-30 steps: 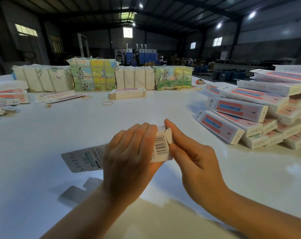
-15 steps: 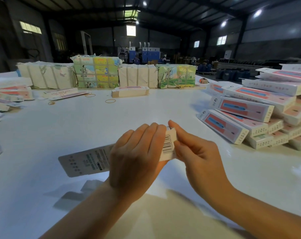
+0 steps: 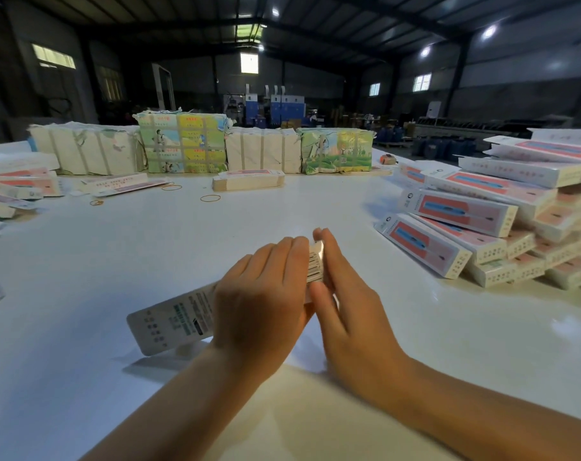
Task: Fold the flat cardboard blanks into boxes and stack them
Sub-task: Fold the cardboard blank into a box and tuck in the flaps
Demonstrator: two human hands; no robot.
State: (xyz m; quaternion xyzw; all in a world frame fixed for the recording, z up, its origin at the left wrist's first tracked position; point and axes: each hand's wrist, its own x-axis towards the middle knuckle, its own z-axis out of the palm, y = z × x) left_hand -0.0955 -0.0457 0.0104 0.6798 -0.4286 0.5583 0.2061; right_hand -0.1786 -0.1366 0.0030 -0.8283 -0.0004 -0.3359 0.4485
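**Box in both my hands, end flap at the fingertips**

White table (image 3: 116, 267) runs wide under everything. Along its far edge, a row of wrapped bundles (image 3: 182, 144): two in plain pale paper, two in green-and-yellow printed wrap with figures on it; print there too small to read. Right side, stack of folded boxes (image 3: 475, 234), white with a salmon panel and a blue pen-like shape on the face; small round logo at one corner, lettering beside it unreadable. Left edge, loose flat blanks (image 3: 19, 184) of the same print. Mid-table, a low pile of blanks (image 3: 248, 180), with rubber bands (image 3: 210, 198) lying apart from it.

The box (image 3: 172, 319) I'm working on is near the front of the table, held up off the surface. Long axis runs from lower left to upper right, far end tilted up toward the stack. Back panel faces me: blocks of small grey and teal text, not legible, and a barcode near the right end.

My left hand (image 3: 262, 297) is wrapped over the box's middle, gripping it. My right hand (image 3: 345, 314) pinches the box's right end, fingers on the flap by the barcode
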